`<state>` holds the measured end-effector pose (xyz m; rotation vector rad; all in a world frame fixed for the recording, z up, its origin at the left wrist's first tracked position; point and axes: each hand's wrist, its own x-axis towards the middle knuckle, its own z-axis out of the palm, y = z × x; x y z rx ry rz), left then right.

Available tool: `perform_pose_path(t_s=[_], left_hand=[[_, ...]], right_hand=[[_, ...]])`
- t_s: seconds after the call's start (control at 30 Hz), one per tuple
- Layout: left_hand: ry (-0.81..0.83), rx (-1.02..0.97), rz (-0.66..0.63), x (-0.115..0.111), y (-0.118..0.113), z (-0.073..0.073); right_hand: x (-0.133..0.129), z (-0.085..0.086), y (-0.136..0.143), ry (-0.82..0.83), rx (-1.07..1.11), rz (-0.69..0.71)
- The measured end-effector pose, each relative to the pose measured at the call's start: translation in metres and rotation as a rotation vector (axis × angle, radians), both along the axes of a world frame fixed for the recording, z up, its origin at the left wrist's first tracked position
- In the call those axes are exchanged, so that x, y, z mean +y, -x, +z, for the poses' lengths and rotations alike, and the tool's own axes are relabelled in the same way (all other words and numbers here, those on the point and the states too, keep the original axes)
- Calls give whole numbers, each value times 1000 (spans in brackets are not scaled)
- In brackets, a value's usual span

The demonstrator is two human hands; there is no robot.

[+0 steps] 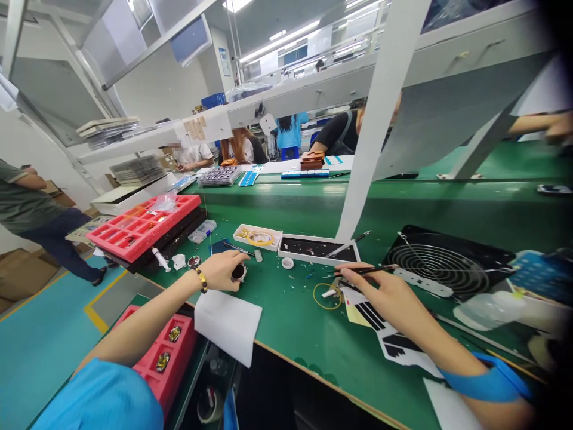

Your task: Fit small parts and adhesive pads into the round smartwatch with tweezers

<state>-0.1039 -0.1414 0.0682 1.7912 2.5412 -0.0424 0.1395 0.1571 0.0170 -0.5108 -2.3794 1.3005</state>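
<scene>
1. Left hand [220, 270]: above the worktop [290, 334], fingers curled and closed on a dark round piece [239, 272]; the finer details of the piece are too small to read.
2. Right hand [389, 294]: fingers pinched around a slender dark tool [378, 269], its tip pointing left, well apart from the piece. Whether the tool's tip holds anything: cannot tell.
3. Folded white sheet [228, 325]: just nearer the wearer than the left hand, reaching over the worktop's edge.
4. Beyond the hands: white tray [255, 245] with yellow rings, beside a black-lined tray [308, 246]. Small white cup [287, 263] near both.
5. Near the right hand: yellow loop [326, 308] and a sheet with black strips [369, 313], partly beneath the forearm.
6. Black fan guard [441, 263]: farther right.
</scene>
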Motion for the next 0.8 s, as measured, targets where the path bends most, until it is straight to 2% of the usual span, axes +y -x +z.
perform_pose_path(t_s=[0.13, 0.3, 0.4, 0.5, 0.6, 0.7, 0.8], left_hand=[[-119, -44, -74, 22, -12, 14], [-333, -115, -234, 71, -38, 29], [-395, -128, -306, 105, -49, 31], [-439, -134, -372, 136, -53, 26], [-503, -201, -385, 155, -48, 14], [-595, -307, -348, 160, -41, -1], [-631, -360, -307, 156, -34, -13]], right_hand=[[1, 2, 0, 70, 65, 0], [-5, 9, -2, 295, -9, 204], [-9, 10, -2, 285, -35, 292], [-10, 10, -2, 204, 11, 270], [-9, 11, -4, 192, -19, 227], [-8, 13, -6, 209, -46, 232], [-8, 11, -6, 142, -34, 281]])
